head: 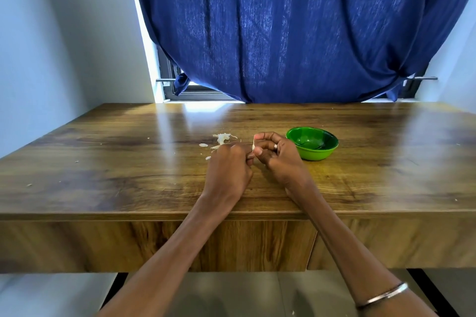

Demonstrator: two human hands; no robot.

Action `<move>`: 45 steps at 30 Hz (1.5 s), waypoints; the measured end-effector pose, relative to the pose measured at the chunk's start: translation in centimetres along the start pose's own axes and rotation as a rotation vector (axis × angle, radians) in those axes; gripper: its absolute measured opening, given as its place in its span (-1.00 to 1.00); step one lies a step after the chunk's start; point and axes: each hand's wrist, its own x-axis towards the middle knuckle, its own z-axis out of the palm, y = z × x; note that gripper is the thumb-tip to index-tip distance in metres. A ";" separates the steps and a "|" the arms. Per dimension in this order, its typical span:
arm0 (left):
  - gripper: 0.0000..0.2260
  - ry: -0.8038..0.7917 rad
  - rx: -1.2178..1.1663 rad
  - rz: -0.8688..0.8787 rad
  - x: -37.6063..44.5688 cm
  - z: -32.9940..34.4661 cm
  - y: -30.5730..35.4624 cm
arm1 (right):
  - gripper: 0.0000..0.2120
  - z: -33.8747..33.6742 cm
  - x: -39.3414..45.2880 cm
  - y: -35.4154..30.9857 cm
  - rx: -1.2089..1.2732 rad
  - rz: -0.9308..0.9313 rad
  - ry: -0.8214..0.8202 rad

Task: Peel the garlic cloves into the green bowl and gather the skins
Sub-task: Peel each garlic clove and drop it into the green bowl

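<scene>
- Two bare hands meet over the middle of a wooden table, working a garlic clove between them.
- The left hand is curled into a loose fist, its fingertips closed on the lower end of the clove; exactly how it grips is hidden behind the knuckles.
- Just beyond the left hand, a small heap of garlic skins lies on the table, with a few loose flakes scattered near it.
- The right hand, a ring on one finger, pinches the pale clove upright between thumb and curled fingers.
- A metal bangle circles the right forearm near the bottom edge.
- The green bowl sits just right of the right hand, close by but not touching; whether any cloves lie inside cannot be made out.
- A dark blue curtain hangs over the window behind the table.
</scene>
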 end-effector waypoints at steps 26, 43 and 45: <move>-0.70 0.079 -0.292 -0.013 -0.2 -0.2 -0.3 | -0.81 0.0 -0.5 -0.4 -0.073 -0.114 0.103; -0.81 0.204 -0.302 0.005 -0.2 -0.1 -0.6 | -0.73 0.1 -0.8 -0.3 -0.159 -0.276 0.129; -0.79 0.196 -0.296 0.006 -0.3 -0.1 -0.6 | -0.72 0.1 -0.9 -0.3 -0.180 -0.300 0.135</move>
